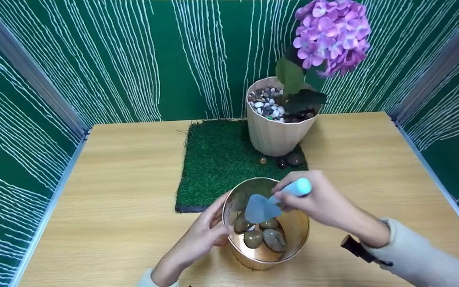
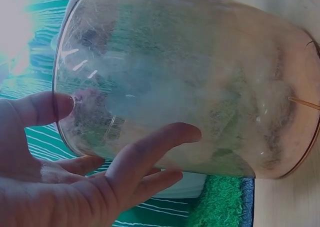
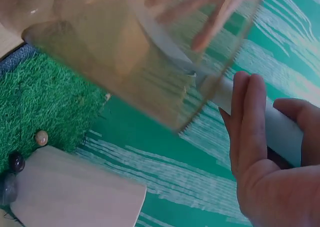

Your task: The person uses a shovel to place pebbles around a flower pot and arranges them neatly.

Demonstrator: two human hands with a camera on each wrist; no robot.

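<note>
Just in front of the grass mat stands a clear amber container [image 1: 297, 235] with several large brown stones [image 1: 253, 239] on its bottom. My left hand [image 1: 201, 237] holds it by the left side, thumb and fingers spread round the wall. The left wrist view shows that hand [image 2: 115, 187] against the see-through wall. My right hand [image 1: 319, 199] grips the handle of a light blue toy trowel [image 1: 260, 209]. The trowel's blade points down inside the container, above the stones. In the right wrist view the fingers wrap the handle [image 3: 282, 132] near the rim.
A beige flowerpot [image 1: 275, 137] with pebbles and a purple hydrangea [image 1: 333, 38] stands at the back of the green grass mat [image 1: 213, 159]. Small dark stones [image 1: 294, 159] and a tan bead [image 1: 263, 160] lie before it. Green striped panels [image 1: 126, 59] enclose the wooden table [image 1: 126, 179].
</note>
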